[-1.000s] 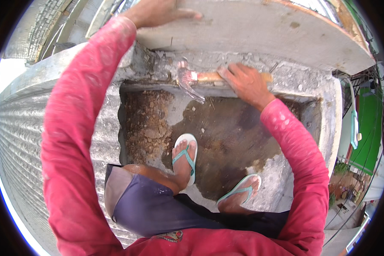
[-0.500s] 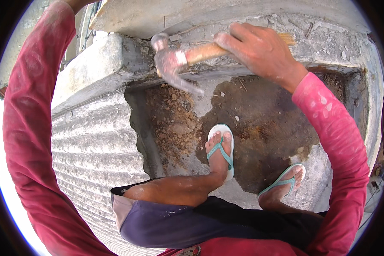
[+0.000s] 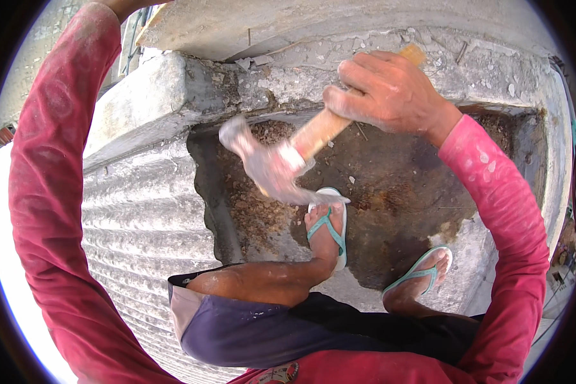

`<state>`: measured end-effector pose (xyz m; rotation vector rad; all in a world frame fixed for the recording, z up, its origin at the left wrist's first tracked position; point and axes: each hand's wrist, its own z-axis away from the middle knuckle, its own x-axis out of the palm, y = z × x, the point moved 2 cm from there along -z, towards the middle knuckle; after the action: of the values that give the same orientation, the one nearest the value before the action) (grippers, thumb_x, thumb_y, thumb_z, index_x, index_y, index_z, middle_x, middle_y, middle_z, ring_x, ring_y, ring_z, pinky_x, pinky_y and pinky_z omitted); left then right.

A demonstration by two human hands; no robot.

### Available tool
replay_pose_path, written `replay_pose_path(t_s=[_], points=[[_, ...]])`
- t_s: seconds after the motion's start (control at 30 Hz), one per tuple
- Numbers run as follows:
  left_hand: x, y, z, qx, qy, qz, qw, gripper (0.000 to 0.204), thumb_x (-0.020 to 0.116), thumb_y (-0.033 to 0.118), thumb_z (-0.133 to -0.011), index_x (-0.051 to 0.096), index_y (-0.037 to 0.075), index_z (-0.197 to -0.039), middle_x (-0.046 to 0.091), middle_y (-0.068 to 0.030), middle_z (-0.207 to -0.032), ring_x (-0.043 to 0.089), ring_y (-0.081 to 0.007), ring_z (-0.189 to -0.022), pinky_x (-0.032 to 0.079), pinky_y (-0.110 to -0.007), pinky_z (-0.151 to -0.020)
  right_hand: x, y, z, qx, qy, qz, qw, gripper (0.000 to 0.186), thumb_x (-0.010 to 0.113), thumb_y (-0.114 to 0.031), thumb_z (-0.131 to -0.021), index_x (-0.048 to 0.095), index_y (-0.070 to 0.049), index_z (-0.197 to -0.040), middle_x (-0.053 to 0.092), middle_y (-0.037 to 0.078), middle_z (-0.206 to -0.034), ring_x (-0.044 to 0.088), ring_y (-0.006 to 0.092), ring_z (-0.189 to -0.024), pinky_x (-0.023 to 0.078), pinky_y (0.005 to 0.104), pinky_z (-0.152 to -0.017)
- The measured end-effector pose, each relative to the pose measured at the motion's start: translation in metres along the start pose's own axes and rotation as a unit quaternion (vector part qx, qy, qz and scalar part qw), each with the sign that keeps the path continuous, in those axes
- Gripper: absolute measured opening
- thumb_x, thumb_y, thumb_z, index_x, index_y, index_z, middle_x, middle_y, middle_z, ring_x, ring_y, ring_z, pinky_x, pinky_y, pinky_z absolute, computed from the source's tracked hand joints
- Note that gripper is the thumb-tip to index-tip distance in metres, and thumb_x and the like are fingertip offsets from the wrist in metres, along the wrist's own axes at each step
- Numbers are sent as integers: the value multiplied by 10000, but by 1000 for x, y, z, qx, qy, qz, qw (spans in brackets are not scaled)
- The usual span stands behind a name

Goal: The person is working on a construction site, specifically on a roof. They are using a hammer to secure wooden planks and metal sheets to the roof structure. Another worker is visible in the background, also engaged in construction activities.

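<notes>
One blurred hammer (image 3: 293, 155) was in the air above the wet floor (image 3: 403, 182), its handle (image 3: 321, 132) clenched in the right hand (image 3: 393, 91). The left hand was beyond the upper edge; I could not tell its grip. There were two sandals (image 3: 328, 225), one partly hidden behind the hammer.

Single head-worn fisheye, left of pair, looking pretty much straight down past red sleeves (image 3: 52, 192) to sandaled feet (image 3: 324, 242), fairly close.
</notes>
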<state>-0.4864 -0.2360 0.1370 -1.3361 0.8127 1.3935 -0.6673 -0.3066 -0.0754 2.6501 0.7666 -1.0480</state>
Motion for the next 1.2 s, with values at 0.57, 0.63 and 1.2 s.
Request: replay_pose_path(t_s=[0.57,0.63,1.2], points=[[-7,23,3,-82,-41,-13,996,400,814,344,-835,738,57,-1103,748,-102,-904,692,-194,-788,533,-363,-719,19,25,7,163,-133,31,977,176,636,-181,-836,627,-185,-1011,598,20,-858,656,209,-785,546,362,-605],[-3,7,6,-48,-31,31,998,399,814,345,-834,738,57,-1100,749,-101,-907,692,-188,-791,534,-357,-721,8,-4,1,33,-17,-38,999,168,637,-175,-840,629,-173,-1008,611,39,-840,670,231,-780,547,383,-602],[18,5,-15,-16,-11,55,998,436,801,362,-846,718,70,-1160,754,-107,-959,698,-216,-854,535,-359,-780,22,41,22,185,-176,112,960,237,631,-158,-831,633,-167,-1068,622,41,-913,667,230,-817,544,368,-631]])
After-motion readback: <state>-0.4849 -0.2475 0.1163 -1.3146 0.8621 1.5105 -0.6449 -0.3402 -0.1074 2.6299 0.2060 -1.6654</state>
